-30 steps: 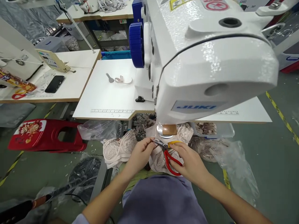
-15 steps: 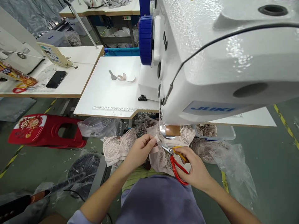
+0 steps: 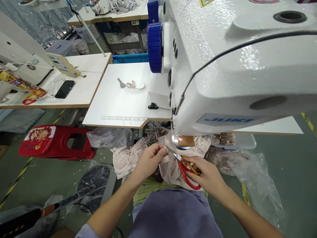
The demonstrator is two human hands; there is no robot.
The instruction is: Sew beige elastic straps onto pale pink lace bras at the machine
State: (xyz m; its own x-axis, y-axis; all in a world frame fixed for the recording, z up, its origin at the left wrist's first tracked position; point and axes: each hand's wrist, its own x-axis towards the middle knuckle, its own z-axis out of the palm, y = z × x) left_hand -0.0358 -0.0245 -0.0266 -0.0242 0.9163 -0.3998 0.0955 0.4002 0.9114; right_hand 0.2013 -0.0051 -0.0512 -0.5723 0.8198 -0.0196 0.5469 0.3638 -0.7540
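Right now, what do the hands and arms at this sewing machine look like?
The left hand and right hand are human and bare, with no gloves or wristbands visible. A plain lavender sleeve shows on the left arm at the bottom edge; the right arm is uncovered as far as the view reaches.

Sewing machine (image 3: 237, 76) on main tabletop (image 3: 111, 102). Strap (image 3: 133, 83) left of machine; ruler strip (image 3: 123, 118) before strap, along front edge. Second tabletop (image 3: 86, 89) left of main: phone (image 3: 64, 89), snack packet (image 3: 23, 83) left of phone, control panel (image 3: 61, 63) behind phone. Stool (image 3: 58, 142) on floor (image 3: 292, 172), before second tabletop. Garments (image 3: 125, 160) before main tabletop, shears (image 3: 182, 168) over right one. Tub (image 3: 244, 141) right of garments, plastic bag (image 3: 260, 185) before tub.
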